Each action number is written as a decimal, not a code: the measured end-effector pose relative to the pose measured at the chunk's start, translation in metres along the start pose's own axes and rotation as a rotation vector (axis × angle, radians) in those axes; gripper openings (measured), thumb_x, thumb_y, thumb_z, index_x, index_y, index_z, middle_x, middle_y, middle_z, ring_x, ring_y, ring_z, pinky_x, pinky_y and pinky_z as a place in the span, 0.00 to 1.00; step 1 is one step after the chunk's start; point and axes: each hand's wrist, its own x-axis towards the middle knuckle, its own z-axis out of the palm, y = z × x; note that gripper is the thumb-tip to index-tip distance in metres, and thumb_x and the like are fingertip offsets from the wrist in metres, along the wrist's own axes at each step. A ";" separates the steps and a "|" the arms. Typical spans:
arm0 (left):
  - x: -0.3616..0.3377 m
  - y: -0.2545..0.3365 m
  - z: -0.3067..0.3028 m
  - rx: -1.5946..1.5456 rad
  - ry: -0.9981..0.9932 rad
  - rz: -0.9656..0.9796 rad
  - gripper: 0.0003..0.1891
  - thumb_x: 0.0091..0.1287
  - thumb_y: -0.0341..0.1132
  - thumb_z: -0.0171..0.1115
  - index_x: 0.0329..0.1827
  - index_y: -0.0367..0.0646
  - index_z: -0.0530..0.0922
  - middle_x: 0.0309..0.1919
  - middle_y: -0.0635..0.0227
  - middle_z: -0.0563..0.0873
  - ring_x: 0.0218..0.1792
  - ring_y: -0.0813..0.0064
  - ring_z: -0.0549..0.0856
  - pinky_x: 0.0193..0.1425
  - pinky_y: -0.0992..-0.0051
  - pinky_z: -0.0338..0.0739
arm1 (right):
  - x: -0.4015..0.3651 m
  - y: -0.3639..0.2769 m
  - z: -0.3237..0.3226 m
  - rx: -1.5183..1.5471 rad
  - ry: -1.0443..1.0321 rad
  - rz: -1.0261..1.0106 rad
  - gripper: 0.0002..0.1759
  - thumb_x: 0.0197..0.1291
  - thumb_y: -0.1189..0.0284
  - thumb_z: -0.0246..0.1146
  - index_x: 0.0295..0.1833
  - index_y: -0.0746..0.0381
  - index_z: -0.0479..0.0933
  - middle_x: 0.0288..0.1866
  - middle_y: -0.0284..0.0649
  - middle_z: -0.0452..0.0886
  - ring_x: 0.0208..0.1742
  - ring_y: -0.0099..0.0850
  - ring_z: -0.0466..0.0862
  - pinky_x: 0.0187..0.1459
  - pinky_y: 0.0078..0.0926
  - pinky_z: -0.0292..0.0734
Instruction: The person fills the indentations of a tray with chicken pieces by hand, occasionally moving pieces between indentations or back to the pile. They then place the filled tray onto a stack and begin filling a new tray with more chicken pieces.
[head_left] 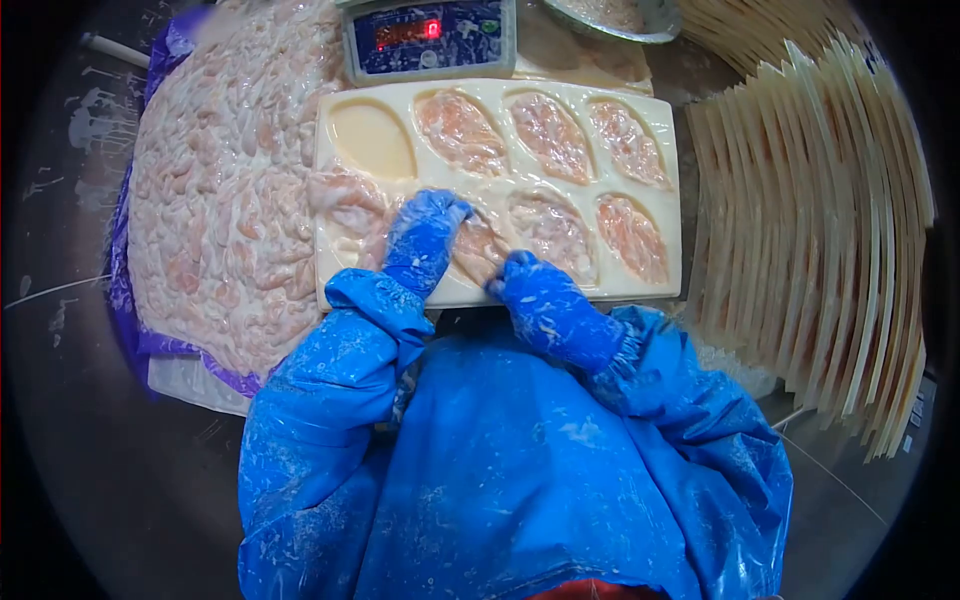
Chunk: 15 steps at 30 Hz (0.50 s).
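Note:
A cream-coloured moulding tray (664, 285) with leaf-shaped hollows lies in front of me. Both my hands wear blue gloves smeared with white residue. My left hand (428, 240) curls its fingers onto the left edge of a raw chicken piece (474, 248) in a lower-row hollow. At the lower right edge of that piece, my right hand (556, 308) presses with bent fingers. Another raw chicken lump (347, 200) lies left of my left hand, partly over the lower-left hollow. Pale pink meat sits in several other hollows; the upper-left one shows its bare bottom.
A large heap of raw chicken (225, 200) spreads over purple plastic at left. Beyond the tray stands a digital scale (430, 38) with a red display. Behind it at right is a metal bowl (640, 30). Many thin upright sheets (800, 220) form a long row at right.

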 end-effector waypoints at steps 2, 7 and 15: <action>-0.001 -0.002 -0.002 0.010 0.036 -0.005 0.14 0.58 0.28 0.55 0.47 0.44 0.80 0.43 0.57 0.82 0.48 0.57 0.79 0.55 0.61 0.72 | 0.001 -0.010 -0.029 -0.205 -0.583 0.151 0.21 0.47 0.79 0.58 0.51 0.64 0.77 0.49 0.48 0.76 0.54 0.47 0.74 0.53 0.40 0.72; -0.008 0.035 -0.005 -0.213 0.292 0.037 0.09 0.58 0.28 0.56 0.40 0.42 0.80 0.41 0.59 0.81 0.45 0.56 0.78 0.51 0.61 0.73 | 0.022 0.005 0.006 -0.090 0.261 -0.051 0.13 0.48 0.74 0.57 0.41 0.64 0.77 0.38 0.47 0.76 0.45 0.45 0.75 0.44 0.41 0.72; -0.030 0.038 0.005 -0.004 0.196 -0.021 0.06 0.61 0.28 0.57 0.40 0.43 0.80 0.40 0.61 0.81 0.46 0.57 0.77 0.49 0.60 0.72 | 0.004 0.017 0.012 -0.042 0.085 -0.102 0.12 0.49 0.76 0.56 0.42 0.63 0.77 0.39 0.47 0.76 0.44 0.45 0.75 0.44 0.41 0.72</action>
